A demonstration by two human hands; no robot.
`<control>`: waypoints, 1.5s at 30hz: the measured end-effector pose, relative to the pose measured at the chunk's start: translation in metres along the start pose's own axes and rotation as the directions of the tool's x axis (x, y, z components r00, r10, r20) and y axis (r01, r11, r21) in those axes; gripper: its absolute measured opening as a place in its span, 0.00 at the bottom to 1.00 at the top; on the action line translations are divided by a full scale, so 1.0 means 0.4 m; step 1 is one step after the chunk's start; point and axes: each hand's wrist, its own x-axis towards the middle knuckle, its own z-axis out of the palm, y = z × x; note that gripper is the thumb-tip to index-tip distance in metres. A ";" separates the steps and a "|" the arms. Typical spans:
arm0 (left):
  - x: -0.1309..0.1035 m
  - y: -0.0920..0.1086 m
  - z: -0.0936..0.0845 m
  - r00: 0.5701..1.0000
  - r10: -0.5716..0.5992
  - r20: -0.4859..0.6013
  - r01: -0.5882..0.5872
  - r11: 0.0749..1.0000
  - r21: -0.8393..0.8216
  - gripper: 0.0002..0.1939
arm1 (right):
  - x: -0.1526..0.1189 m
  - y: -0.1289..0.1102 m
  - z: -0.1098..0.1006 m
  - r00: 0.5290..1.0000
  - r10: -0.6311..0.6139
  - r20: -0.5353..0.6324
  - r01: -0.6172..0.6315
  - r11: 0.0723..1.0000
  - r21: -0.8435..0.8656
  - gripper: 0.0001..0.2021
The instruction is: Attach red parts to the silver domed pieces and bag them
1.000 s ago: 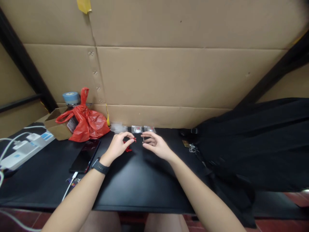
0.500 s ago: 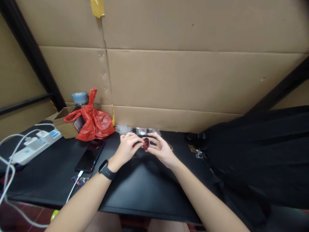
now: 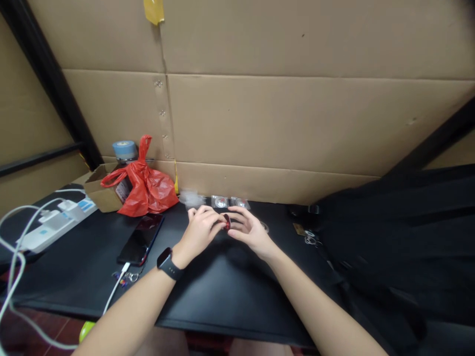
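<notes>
Over the black table, a small round red object is pinched in the fingertips of my left hand. The object is seen nearly edge-on, and its details are too small to make out. My right hand is just right of it, thumb and fingers apart and curved around its right side; whether they touch it is unclear. Behind my hands lie two small clear packets with round items, one on the left and one on the right.
At the left are a red plastic bag, an open cardboard box, a blue-lidded container, a phone, and a white power strip with cables. Black fabric covers the right side. A cardboard wall stands behind.
The red object has turned from showing its round face to nearly edge-on in my left fingertips. The whole view has shifted slightly.
</notes>
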 end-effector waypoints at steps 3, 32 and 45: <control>0.000 0.001 0.003 1.000 -0.006 -0.019 0.006 1.000 0.006 0.10 | -0.001 0.002 0.001 1.000 0.000 0.000 0.000 1.000 0.007 0.30; -0.009 0.035 0.063 0.933 -0.354 -0.067 0.329 0.912 -0.246 0.06 | 0.021 0.048 0.025 0.982 -0.063 -0.176 0.062 0.998 -0.012 0.20; -0.009 0.035 0.067 0.927 -0.363 -0.090 0.314 0.886 -0.342 0.05 | 0.012 -0.002 -0.002 0.986 -0.132 -0.098 0.122 0.988 -0.098 0.10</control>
